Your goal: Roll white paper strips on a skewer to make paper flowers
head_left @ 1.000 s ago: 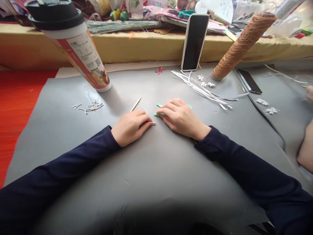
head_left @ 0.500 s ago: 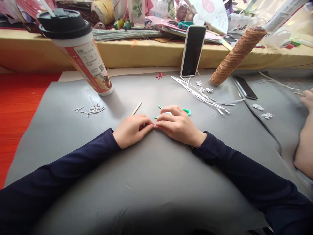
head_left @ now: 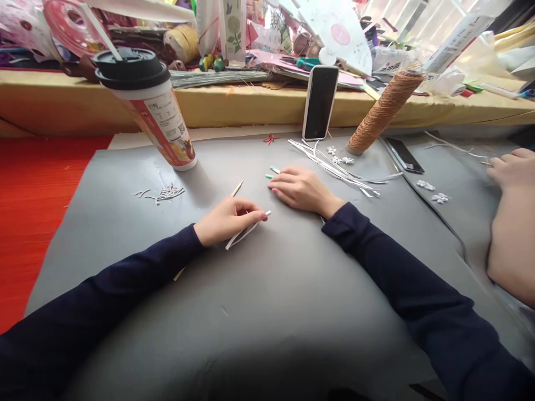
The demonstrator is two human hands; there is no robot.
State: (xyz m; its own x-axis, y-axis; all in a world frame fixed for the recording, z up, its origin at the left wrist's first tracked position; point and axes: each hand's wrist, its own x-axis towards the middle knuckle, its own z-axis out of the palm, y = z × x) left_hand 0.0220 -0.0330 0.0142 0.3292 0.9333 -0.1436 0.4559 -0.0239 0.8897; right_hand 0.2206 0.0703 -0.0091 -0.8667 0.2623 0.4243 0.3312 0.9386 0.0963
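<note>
My left hand [head_left: 229,219] pinches a thin white strip [head_left: 243,237] between thumb and fingertips, its short end sticking out past them. A pointed wooden stick [head_left: 237,188] lies on the mat beneath that hand. To the right, my right hand [head_left: 297,189] rests palm down over green-handled scissors [head_left: 273,169]; only their green and pale tips show, and whether the fingers grip them is hidden. Beyond it lie several long white strips [head_left: 334,167] with small white flower shapes [head_left: 335,160] beside them. Short grey-white pieces [head_left: 168,192] are piled at the left.
A tall lidded cup [head_left: 161,117] stands at the back left. An upright phone [head_left: 320,103], a brown cord spool [head_left: 384,111] and a flat phone [head_left: 404,155] are behind and right. A red knot [head_left: 271,138] lies at the back. Another person's arm [head_left: 512,223] is at the right edge.
My hands have come apart. The right moved onto the scissors, covering their green loop; the left still pinches, and a white strip now shows in it. The view has shifted slightly.
</note>
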